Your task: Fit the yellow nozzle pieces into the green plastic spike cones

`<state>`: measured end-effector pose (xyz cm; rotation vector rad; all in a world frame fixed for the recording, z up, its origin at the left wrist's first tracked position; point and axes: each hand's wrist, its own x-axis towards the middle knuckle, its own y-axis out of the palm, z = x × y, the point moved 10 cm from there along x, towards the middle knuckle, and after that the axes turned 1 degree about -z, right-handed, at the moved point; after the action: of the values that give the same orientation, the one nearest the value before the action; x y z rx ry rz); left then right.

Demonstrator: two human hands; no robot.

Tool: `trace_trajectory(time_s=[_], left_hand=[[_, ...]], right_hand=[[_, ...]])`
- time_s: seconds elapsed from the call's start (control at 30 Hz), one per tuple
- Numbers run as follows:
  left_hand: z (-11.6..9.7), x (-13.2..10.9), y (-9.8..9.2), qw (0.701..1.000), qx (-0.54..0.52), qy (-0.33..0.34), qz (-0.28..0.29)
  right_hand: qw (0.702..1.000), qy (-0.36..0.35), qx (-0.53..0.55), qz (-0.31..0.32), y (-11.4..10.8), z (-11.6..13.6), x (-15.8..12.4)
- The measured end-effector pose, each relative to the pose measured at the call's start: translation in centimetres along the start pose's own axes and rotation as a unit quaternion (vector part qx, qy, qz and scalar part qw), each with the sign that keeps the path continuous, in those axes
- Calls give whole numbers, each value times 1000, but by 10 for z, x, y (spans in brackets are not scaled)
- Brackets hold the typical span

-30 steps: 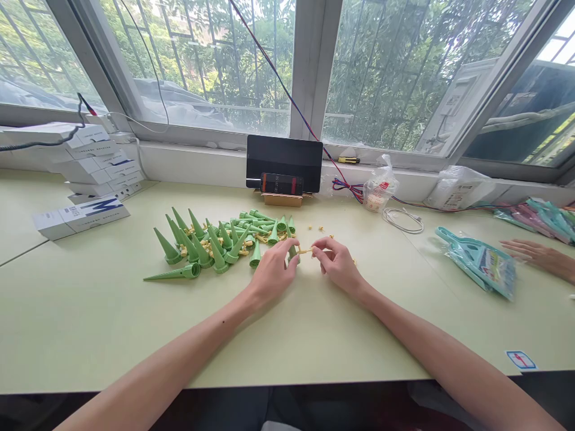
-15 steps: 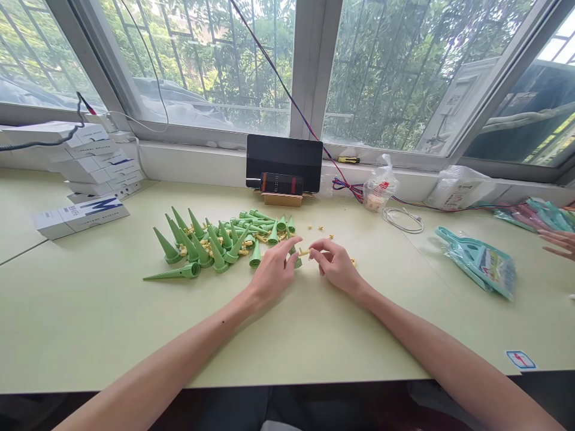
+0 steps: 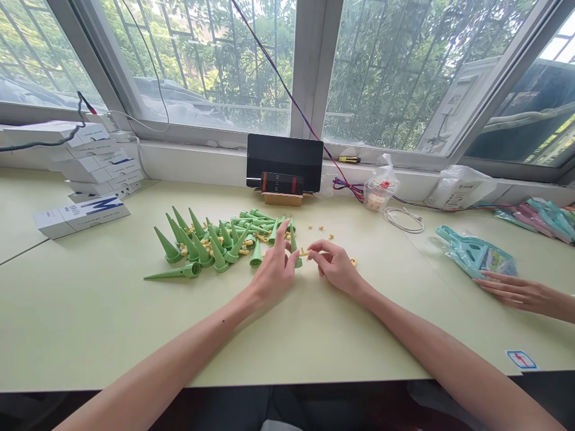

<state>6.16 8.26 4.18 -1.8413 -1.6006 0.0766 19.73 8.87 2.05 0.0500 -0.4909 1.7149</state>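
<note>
My left hand (image 3: 273,263) is closed around the lower part of an upright green plastic spike (image 3: 293,240), its index finger raised. My right hand (image 3: 338,266) pinches a small yellow plastic valve piece (image 3: 304,253), whose far end meets the side of that spike near its base; how deep it sits cannot be made out. To the left lies a heap of similar green spikes (image 3: 218,254), some standing and some on their sides, with yellow pieces (image 3: 204,246) among them. Another yellow piece (image 3: 354,262) is partly hidden behind my right hand.
A few tiny yellow bits (image 3: 321,227) lie beyond my hands. A tablet (image 3: 285,158) and a phone (image 3: 282,182) stand at the back. White boxes (image 3: 83,215) are at left. At right, another person's hand (image 3: 516,290) rests by a bagged teal dustpan (image 3: 480,251).
My left index finger has lifted, uncovering more of the green spike. The yellow piece stays against it. The other person's hand has moved left to the bagged dustpan.
</note>
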Motion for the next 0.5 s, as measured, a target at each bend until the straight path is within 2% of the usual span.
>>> trace_trajectory(time_s=[0.27, 0.5], left_hand=[[15, 4, 1, 999, -26, -26, -8], [6, 5, 4, 999, -24, -8, 21]], right_hand=[[1000, -10, 3, 1, 0, -2, 0], [1000, -17, 10, -6, -2, 1, 0]])
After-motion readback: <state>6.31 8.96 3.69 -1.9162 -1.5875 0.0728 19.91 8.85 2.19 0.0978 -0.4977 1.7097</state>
